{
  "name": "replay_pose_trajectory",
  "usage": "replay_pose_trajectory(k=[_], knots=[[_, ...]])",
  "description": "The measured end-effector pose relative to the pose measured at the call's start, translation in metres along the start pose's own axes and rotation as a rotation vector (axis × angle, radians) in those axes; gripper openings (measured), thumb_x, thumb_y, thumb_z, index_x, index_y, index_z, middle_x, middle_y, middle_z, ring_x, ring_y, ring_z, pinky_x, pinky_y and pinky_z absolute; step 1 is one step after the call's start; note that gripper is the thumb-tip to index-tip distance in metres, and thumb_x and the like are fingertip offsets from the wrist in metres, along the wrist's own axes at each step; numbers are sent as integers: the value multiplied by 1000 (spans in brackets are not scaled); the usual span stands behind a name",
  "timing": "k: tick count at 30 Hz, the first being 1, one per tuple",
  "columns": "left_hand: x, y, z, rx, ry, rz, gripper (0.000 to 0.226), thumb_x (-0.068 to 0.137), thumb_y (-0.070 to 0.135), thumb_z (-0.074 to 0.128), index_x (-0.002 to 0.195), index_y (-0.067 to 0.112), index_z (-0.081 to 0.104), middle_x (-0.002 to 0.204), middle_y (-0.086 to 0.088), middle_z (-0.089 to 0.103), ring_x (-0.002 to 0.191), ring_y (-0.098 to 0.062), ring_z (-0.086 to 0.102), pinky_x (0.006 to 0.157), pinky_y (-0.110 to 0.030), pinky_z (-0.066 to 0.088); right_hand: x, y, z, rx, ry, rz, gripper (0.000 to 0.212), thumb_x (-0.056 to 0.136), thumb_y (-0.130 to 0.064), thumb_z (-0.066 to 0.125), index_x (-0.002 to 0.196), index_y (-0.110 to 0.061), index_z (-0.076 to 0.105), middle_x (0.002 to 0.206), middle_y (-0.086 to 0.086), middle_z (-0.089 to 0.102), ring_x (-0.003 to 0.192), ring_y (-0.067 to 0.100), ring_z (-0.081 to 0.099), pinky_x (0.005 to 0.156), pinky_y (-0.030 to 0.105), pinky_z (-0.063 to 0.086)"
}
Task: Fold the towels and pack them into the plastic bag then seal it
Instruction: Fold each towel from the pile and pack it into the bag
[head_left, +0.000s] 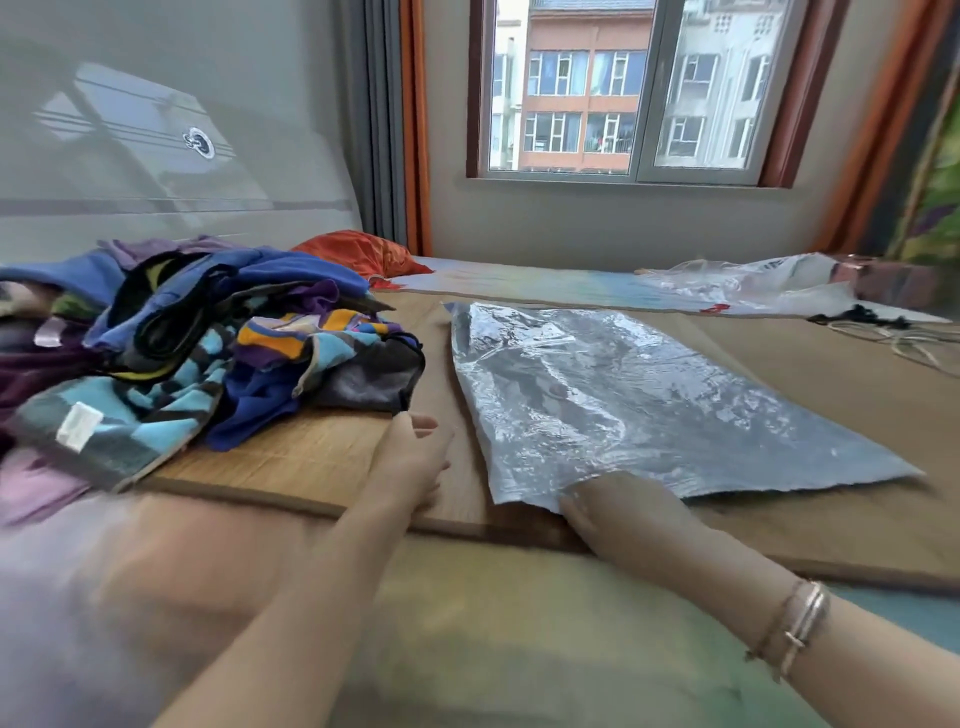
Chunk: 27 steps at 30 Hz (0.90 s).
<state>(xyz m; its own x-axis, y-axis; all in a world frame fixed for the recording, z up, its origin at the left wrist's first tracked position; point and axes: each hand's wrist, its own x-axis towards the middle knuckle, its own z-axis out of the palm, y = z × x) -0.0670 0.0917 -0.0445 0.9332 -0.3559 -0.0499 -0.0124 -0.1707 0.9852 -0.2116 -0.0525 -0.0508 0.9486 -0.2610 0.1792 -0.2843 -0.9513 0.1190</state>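
A loose pile of towels (197, 343) in blue, purple, black and orange patterns lies unfolded at the left on the brown mat (322, 457). A large clear plastic bag (649, 395) lies flat on the mat to the right of the pile. My left hand (415, 462) rests on the mat between the pile and the bag, fingers relaxed, holding nothing. My right hand (623, 509) is at the bag's near edge, with its fingers tucked under or into that edge; the fingertips are hidden by the plastic.
An orange cushion (363, 254) lies behind the pile. Another crumpled plastic bag (753, 283) and some cords (893, 338) lie at the far right. A window (623, 88) and curtains stand behind the bed. A wall panel rises at the left.
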Motion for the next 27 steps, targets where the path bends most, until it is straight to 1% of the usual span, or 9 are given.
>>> replay_pose_trajectory(k=[4, 6, 8, 10, 13, 18, 20, 24, 27], knots=[[-14, 3, -13, 70, 8, 77, 5, 89, 20, 55, 94, 20, 55, 93, 0, 61, 91, -22, 64, 85, -38, 53, -36, -12, -7, -17, 268, 9, 31, 98, -34, 35, 86, -18, 59, 88, 0, 62, 86, 24, 62, 63, 31, 43], [-20, 15, -26, 60, 37, 114, 6, 92, 18, 53, 95, 18, 58, 94, -3, 65, 87, -20, 63, 83, -37, 52, -31, -24, -18, -46, 362, -39, 31, 89, -30, 44, 63, -18, 54, 62, -2, 57, 66, 24, 61, 49, 27, 36], [-22, 25, -46, 32, 82, 154, 9, 93, 17, 52, 95, 16, 61, 97, -3, 67, 87, -18, 63, 85, -37, 52, -19, -40, -28, -29, 438, -36, 32, 81, -32, 42, 52, -20, 47, 52, -4, 52, 60, 22, 59, 43, 23, 31], [-18, 28, -73, 24, 152, 179, 13, 93, 17, 52, 94, 17, 64, 100, -2, 68, 93, -17, 63, 89, -39, 52, 3, -59, -35, 40, 435, -83, 28, 83, -33, 40, 57, -22, 44, 58, -3, 56, 70, 21, 60, 47, 25, 36], [-2, 18, -120, -26, 301, 191, 17, 92, 16, 50, 86, 20, 65, 99, -2, 70, 96, -21, 64, 83, -35, 49, 53, -86, -39, 134, 401, -152, 20, 91, -30, 45, 73, -21, 47, 81, 1, 60, 94, 23, 54, 68, 35, 47], [29, -3, -181, -122, 436, 137, 23, 92, 12, 46, 80, 23, 63, 94, 2, 68, 90, -19, 60, 73, -29, 44, 156, -140, -44, 350, 386, -212, 19, 90, -23, 50, 104, -15, 60, 111, 4, 59, 115, 24, 47, 78, 30, 34], [41, -9, -195, -152, 469, 118, 23, 91, 12, 47, 80, 24, 63, 95, 2, 68, 91, -19, 60, 75, -30, 44, 200, -161, -46, 437, 383, -223, 22, 90, -20, 51, 110, -14, 60, 119, 6, 57, 114, 24, 49, 85, 29, 30], [65, -22, -205, -202, 496, 87, 19, 90, 12, 51, 83, 23, 64, 94, 1, 66, 91, -20, 61, 80, -32, 47, 273, -196, -47, 602, 394, -210, 26, 90, -19, 52, 115, -15, 59, 123, 8, 53, 113, 26, 50, 91, 33, 39], [74, -33, -207, -204, 477, 62, 13, 91, 17, 53, 91, 22, 65, 97, 2, 65, 98, -19, 62, 87, -36, 50, 306, -219, -46, 667, 403, -239, 29, 89, -16, 51, 117, -19, 59, 133, 7, 47, 123, 29, 44, 101, 41, 39]])
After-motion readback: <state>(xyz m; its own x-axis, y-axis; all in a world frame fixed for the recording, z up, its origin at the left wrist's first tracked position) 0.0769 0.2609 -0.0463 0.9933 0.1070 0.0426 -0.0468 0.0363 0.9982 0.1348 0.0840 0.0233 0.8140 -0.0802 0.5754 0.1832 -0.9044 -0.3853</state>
